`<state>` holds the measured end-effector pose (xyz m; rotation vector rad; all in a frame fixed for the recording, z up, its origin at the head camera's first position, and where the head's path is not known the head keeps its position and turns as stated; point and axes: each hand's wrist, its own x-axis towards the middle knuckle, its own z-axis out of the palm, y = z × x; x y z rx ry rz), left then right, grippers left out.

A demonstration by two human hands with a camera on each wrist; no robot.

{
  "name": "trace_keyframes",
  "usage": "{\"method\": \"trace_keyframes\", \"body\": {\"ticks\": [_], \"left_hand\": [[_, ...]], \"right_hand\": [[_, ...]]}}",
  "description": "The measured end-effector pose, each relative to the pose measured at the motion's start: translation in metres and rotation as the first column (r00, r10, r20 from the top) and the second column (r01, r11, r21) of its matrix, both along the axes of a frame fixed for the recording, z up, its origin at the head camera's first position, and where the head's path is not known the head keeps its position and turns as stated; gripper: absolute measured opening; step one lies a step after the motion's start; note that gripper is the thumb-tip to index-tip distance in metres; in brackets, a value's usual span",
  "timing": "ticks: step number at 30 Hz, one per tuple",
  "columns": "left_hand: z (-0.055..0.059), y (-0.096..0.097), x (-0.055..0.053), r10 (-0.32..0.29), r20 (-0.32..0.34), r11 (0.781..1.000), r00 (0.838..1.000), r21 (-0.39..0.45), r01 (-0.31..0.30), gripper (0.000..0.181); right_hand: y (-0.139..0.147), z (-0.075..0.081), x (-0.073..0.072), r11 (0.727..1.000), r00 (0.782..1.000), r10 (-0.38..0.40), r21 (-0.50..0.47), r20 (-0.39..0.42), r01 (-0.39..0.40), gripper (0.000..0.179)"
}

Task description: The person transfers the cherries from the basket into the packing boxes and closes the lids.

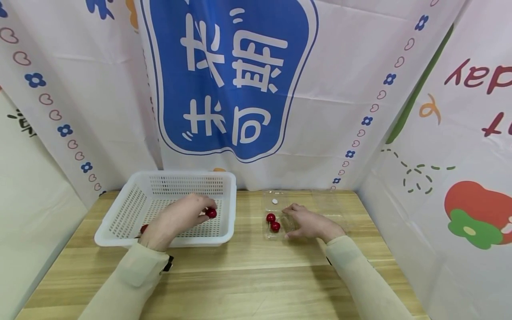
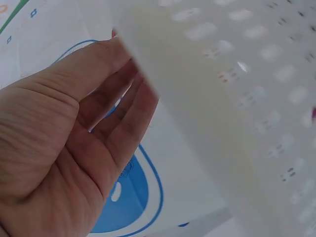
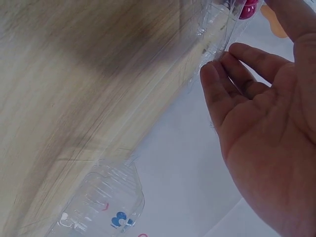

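Observation:
Over the white perforated basket (image 1: 105, 229), my left hand (image 1: 178, 220) pinches a small glossy round red fruit (image 1: 211, 213) between thumb and fingers. In the left wrist view the basket's rim hides the fingertips of that left hand (image 2: 74, 128) and nearly all of the fruit. Another red fruit (image 1: 144, 228) lies in the basket, partly behind the wrist. My right hand (image 1: 310, 223) holds the right side of a clear plastic box (image 1: 267, 233), thumb in front and fingers behind. Two red fruits (image 1: 273, 222) sit inside it. The right wrist view shows the right hand's fingertips (image 3: 212, 74) touching the clear plastic.
The box's clear lid (image 1: 268, 196) lies open behind it, with a small white spot (image 1: 274, 201) on it. More clear plastic packaging (image 1: 326, 201) is at the back right. The wooden table (image 1: 256, 284) ends at a printed cloth (image 1: 336, 111) hanging behind.

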<state>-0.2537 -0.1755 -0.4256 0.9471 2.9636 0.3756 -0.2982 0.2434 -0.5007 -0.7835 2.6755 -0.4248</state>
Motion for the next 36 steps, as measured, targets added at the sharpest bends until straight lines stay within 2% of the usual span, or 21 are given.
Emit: {"method": "trace_keyframes", "body": {"ticks": [7,11,16,27,34,36], "left_hand": [[0.013,0.017,0.003,0.001,-0.035,0.999,0.999,0.050,0.001,0.028],[0.015,0.028,0.005,0.002,-0.054,0.996,0.999,0.092,0.003,0.027],[0.012,0.044,0.007,0.006,-0.039,0.995,0.999,0.099,-0.002,0.027],[0.000,0.077,0.011,0.011,-0.094,0.994,0.996,0.114,-0.001,0.023],[-0.007,0.097,0.013,0.029,-0.034,0.986,0.999,0.163,-0.023,0.025],[-0.011,0.102,0.014,0.029,-0.042,0.985,0.999,0.173,-0.022,0.023]], "right_hand": [[0.000,-0.001,0.001,1.000,1.000,-0.005,-0.005,-0.002,0.005,0.093],[0.001,-0.002,0.001,1.000,1.000,-0.008,-0.014,0.001,0.008,0.093],[0.000,-0.003,0.002,1.000,1.000,-0.011,-0.027,0.016,0.012,0.092],[0.000,-0.003,0.001,0.999,1.000,-0.016,-0.029,0.025,0.016,0.092],[-0.001,-0.002,0.002,0.999,1.000,-0.003,-0.039,0.024,0.004,0.091],[-0.001,-0.002,0.002,0.999,1.000,-0.006,-0.039,0.028,0.007,0.091]]}}
